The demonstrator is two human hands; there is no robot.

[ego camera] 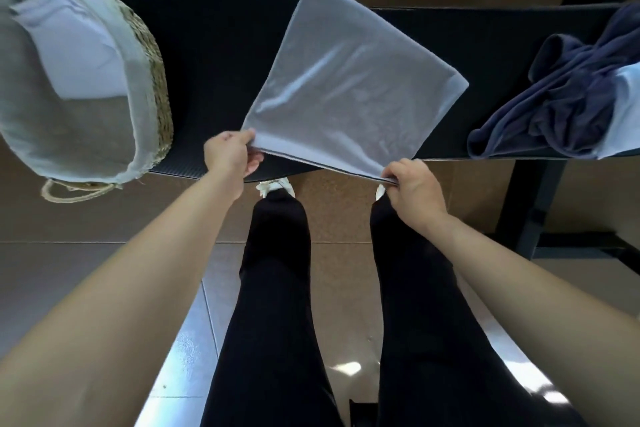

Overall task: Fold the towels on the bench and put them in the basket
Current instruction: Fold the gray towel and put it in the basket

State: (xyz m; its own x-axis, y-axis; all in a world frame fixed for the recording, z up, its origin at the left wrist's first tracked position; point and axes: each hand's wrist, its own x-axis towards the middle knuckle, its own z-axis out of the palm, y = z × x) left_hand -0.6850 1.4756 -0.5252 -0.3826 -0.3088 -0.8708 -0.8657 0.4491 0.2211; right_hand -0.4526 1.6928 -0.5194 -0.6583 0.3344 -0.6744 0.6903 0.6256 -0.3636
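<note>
A pale blue towel [346, 87], folded into a flat layered rectangle, lies slanted across the middle of the black bench [214, 55]. My left hand [232, 156] pinches its near left corner. My right hand [414, 189] grips its near right corner at the bench's front edge. The woven basket [152, 80] with a light cloth liner stands on the bench's left end. A folded pale towel [76, 52] lies inside it. At the right end sits a crumpled dark blue towel [557, 97] with a light blue one [627, 107] beside it.
My legs in black trousers [277, 288] and white shoes stand close to the bench's front edge. The bench's black frame leg [533, 204] drops to the floor at the right. Brown carpet and shiny tiles cover the floor.
</note>
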